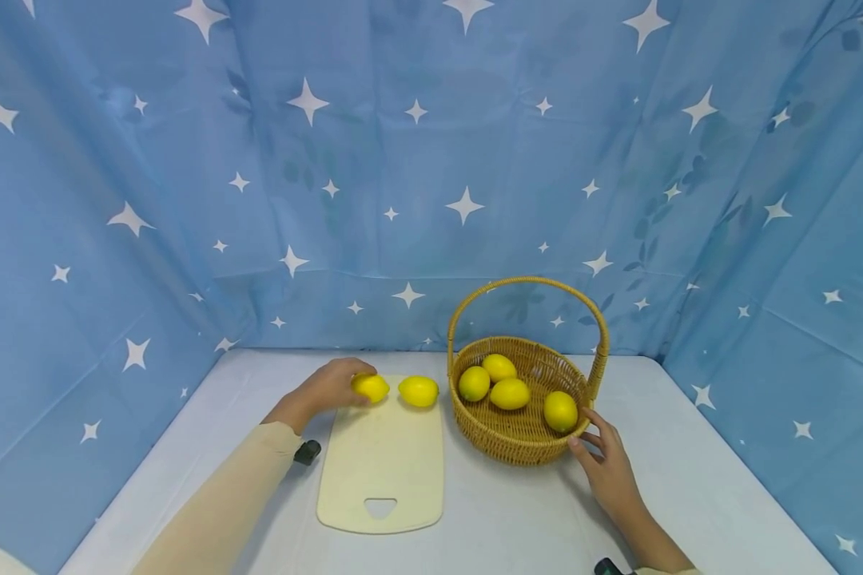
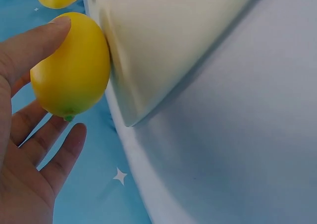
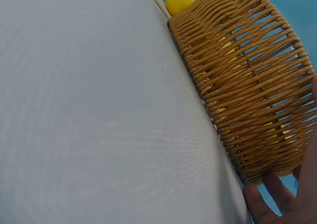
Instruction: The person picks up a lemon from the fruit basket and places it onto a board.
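Observation:
At the far left corner of a cream cutting board (image 1: 383, 471), my left hand (image 1: 338, 385) grips a yellow lemon (image 2: 74, 65). The thumb lies over its near side, with the other fingers spread behind it. Another lemon (image 1: 419, 391) rests just right of it on the board's far edge. My right hand (image 1: 610, 471) holds the near right side of a wicker basket (image 1: 507, 454), thumb and index finger at the rim, other fingers low against the weave. Several lemons lie inside, one of them (image 1: 560, 411) close to my right fingertips.
The basket's tall arched handle (image 1: 528, 279) rises over its opening. A white-covered table (image 1: 518, 519) carries the board and basket. Behind and on both sides hangs a blue curtain (image 1: 374, 160) with white stars.

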`<state>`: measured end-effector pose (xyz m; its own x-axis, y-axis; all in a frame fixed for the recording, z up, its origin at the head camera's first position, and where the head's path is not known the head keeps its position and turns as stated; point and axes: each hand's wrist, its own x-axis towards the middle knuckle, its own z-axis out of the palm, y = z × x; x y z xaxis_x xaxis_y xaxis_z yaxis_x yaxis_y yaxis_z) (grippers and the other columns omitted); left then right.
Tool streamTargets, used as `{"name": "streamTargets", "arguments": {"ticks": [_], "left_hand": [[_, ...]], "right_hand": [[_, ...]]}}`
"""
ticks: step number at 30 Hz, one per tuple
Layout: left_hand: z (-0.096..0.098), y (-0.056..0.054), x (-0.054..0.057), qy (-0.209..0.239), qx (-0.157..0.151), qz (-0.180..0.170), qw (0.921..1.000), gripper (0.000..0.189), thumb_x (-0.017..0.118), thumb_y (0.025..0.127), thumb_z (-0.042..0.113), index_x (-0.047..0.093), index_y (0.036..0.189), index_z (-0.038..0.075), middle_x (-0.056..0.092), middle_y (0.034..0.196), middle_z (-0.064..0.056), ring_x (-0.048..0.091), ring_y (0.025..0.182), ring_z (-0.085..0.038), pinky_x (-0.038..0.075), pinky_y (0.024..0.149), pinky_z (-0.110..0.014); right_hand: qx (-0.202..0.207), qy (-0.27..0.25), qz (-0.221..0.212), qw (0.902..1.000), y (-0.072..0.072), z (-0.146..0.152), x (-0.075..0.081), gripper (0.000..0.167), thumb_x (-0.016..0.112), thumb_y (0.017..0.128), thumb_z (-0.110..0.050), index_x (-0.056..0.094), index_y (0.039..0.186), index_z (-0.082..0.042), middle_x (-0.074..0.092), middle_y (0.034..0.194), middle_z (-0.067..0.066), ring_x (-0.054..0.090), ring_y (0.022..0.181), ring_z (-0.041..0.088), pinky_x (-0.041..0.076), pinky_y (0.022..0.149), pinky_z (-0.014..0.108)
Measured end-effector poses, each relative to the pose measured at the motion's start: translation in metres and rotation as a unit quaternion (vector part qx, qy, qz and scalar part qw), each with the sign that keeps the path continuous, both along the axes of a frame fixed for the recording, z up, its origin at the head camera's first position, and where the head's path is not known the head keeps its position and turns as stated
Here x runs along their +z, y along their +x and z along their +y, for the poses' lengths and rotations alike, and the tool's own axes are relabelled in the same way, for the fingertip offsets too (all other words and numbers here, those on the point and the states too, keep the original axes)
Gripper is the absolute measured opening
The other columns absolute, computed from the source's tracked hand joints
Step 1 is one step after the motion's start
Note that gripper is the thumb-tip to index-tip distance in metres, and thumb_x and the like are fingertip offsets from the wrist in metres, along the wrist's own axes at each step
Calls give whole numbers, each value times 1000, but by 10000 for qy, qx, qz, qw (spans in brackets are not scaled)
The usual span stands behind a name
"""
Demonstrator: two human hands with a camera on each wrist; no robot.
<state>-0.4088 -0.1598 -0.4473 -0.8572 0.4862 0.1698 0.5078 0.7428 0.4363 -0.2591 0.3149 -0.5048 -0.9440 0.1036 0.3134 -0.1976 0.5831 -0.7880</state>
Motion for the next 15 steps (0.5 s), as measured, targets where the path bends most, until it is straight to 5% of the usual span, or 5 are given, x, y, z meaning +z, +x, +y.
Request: {"name": "streamTargets", "arguments": {"ticks": [15], "left_hand": [[1,-5,3,-19,-132,155,9998,45,84,77,24,70,118,13,65,120,0,55,116,-27,39,103,-46]], "right_hand": [[-12,-35,-32,10000,0,-1,1,63,54,101,-35,26,154,-15,27,149,21,46,123,42,44,93,60]]}}
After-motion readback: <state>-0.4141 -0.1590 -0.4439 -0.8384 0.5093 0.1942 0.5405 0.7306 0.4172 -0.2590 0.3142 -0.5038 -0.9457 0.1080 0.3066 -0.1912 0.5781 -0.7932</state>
